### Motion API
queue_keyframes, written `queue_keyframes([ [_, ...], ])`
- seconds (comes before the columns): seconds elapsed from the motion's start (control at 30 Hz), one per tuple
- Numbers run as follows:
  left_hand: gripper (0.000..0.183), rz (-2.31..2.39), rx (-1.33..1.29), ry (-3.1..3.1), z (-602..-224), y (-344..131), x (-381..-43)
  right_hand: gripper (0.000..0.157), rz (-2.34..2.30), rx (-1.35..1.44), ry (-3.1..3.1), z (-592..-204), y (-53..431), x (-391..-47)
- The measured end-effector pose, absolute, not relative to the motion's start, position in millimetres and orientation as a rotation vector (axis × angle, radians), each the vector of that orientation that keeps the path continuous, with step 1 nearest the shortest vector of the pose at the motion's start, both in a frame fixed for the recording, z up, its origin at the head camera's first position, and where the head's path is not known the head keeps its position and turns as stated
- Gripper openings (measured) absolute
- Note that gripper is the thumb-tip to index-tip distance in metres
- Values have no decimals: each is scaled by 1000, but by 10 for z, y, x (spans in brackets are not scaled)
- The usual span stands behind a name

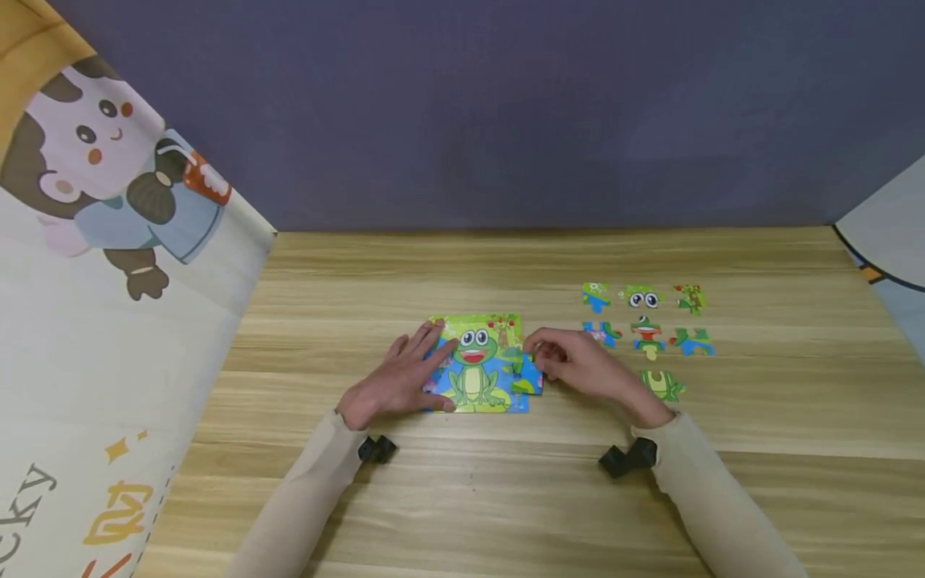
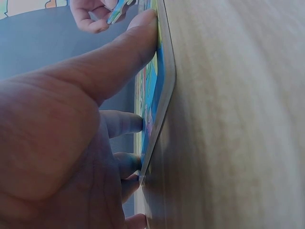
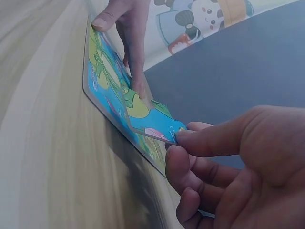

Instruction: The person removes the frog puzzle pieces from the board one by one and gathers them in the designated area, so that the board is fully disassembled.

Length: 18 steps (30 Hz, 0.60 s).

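Note:
A frog puzzle board (image 1: 473, 385) lies flat on the wooden table. My left hand (image 1: 393, 377) rests on its left side, fingers spread and thumb near the lower edge. Between thumb and fingers, my right hand (image 1: 578, 363) pinches a puzzle piece (image 3: 157, 123) by one edge. That piece is blue and green with a bit of pink, tilted over the board's right side. In the right wrist view it overlaps the board's corner, and the left hand (image 3: 132, 38) shows beyond it.
Several loose frog puzzle pieces lie right of the board in rough rows, among them an eyes piece (image 1: 642, 299), a mouth piece (image 1: 648, 335) and a frog-body piece (image 1: 659, 384) beside my right forearm. A dark blue panel (image 1: 549, 120) stands behind the table (image 1: 462, 498).

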<state>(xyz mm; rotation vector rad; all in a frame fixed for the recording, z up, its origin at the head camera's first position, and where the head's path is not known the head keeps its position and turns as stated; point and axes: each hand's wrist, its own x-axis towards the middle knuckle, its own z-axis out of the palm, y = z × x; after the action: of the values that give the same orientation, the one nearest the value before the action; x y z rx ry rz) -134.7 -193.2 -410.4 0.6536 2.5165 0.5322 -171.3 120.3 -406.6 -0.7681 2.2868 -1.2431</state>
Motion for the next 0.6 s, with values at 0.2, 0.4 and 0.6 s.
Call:
queue_keyframes([
  [0.2, 97, 536, 659, 2520, -4120, -1936, -1346, 17, -1258, -771, 2301, -4101, 1318, -1728],
  [0.4, 98, 511, 650, 2517, -4133, -1934, -1354, 18, -1248, -734, 2284, -4074, 1431, -1732],
  [0.6, 98, 511, 659, 2519, -4125, -1930, -1352, 18, -1249, -688, 2279, -4051, 1563, -1728],
])
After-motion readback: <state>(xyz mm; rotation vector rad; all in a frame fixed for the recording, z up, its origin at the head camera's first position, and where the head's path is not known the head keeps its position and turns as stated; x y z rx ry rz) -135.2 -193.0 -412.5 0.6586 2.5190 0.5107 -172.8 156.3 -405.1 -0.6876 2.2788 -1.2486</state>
